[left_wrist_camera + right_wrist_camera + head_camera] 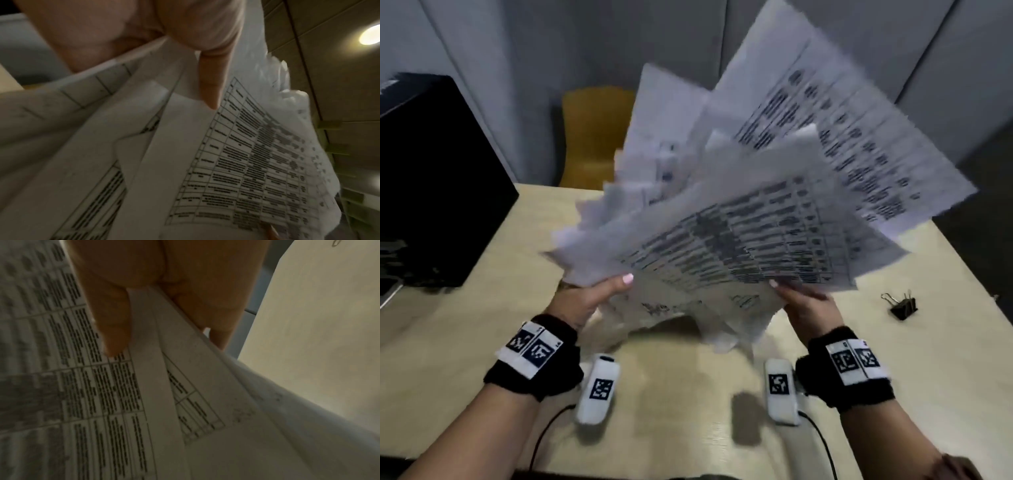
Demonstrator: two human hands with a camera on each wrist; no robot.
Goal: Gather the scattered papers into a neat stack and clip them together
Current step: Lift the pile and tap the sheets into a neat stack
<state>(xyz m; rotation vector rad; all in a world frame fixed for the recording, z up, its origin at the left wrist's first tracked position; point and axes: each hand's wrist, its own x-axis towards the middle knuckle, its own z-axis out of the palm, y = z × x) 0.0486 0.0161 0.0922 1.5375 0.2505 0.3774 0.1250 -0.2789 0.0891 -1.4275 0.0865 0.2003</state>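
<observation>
Clearly the gathering is mostly done but the neatening is not: the papers point(739, 219) are all up off the table in one loose, fanned bundle, held tilted above the middle of the table point(893, 359), with corners and edges sticking out at different angles. No loose sheet can be seen lying on the tabletop, though the bundle hides part of it.

The left hand point(589, 301) grips the bundle's near-left edge, thumb on top; the left wrist view shows that thumb pressed onto a printed grid sheet with the fingers beneath. The right hand point(804, 305) pinches the near-right edge the same way, and the right wrist view shows several sheet edges caught between thumb and fingers. Both hands are therefore clamped on the paper, neither free.

The black binder clip point(902, 305) lies on the table to the right of the right hand, well apart from the bundle and untouched.

What remains, I judge, is squaring the sheets, probably by tapping their edges on the table, then freeing one hand to fetch the clip and fasten it on.

Further out stand a black box point(438, 178) at the left and a yellow chair point(592, 137) behind the table.
</observation>
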